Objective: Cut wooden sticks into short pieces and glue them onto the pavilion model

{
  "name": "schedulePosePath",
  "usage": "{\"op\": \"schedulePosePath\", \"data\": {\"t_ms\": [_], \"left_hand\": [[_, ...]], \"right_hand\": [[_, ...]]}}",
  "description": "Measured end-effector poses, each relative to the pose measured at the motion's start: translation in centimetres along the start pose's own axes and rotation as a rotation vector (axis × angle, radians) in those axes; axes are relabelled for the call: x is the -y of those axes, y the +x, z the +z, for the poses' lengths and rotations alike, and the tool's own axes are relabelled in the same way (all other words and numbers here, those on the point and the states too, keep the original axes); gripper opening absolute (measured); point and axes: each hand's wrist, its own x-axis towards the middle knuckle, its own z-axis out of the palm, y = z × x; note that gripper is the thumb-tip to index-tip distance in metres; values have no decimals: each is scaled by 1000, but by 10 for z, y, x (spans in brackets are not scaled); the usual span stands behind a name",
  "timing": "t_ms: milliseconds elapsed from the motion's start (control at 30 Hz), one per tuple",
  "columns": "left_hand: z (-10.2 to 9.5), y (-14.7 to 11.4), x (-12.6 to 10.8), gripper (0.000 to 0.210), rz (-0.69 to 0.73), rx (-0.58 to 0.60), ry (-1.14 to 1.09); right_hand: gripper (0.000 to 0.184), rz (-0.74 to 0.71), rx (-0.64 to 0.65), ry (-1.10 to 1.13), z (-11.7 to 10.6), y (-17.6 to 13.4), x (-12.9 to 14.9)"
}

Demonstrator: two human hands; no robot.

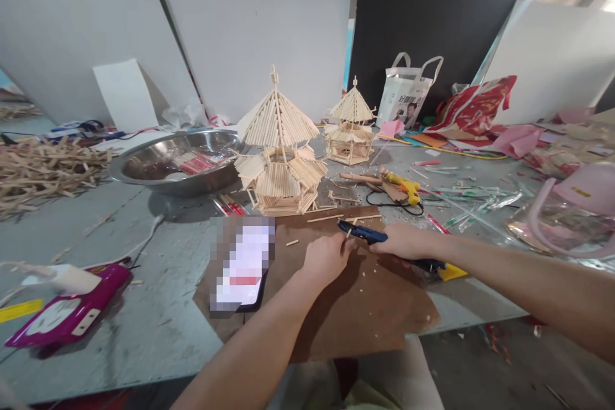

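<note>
My right hand (406, 241) is closed around a dark blue hand cutter (362, 232), whose jaw end points left; its exact kind is partly hidden by my fingers. A thin wooden stick (350, 230) crosses that jaw end. My left hand (327, 259) pinches the stick's lower end, close to the tool. Both hands are over a brown board (346, 327). Just beyond them stands a two-tiered pavilion model (281, 173) built of thin sticks. Loose sticks (325, 218) lie between the model and my hands. A phone (245, 266) rests left of my left hand.
A second stick pavilion (350, 125) stands farther back. To the left are a steel basin (144, 170), a pile of sticks (43, 166) and a magenta power strip (72, 307). A yellow glue gun (408, 187), plastic wrappers (480, 202) and a pink-handled container (571, 218) sit right.
</note>
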Motion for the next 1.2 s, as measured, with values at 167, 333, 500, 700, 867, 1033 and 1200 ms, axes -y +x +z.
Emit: {"op": "schedulePosePath", "data": {"t_ms": [167,333,500,700,867,1033,1200], "left_hand": [[-10,-11,-10,51,103,11,-128],[5,-26,-32,50,869,158,-166],[23,-18,-28,52,655,92,25],[21,-9,-12,40,385,-143,116],[18,-16,-22,37,766,-63,96],[16,-17,-24,31,724,-129,67],[15,-12,-17,39,379,-297,14]], "right_hand": [[29,-5,-81,161,-17,-3,-1],[30,-38,-14,359,-12,-5,2],[32,-45,103,499,7,-1,8],[32,8,64,594,14,7,11],[26,-30,39,635,15,7,17],[26,-60,-33,580,10,13,16],[35,-24,-140,500,0,18,6]]}}
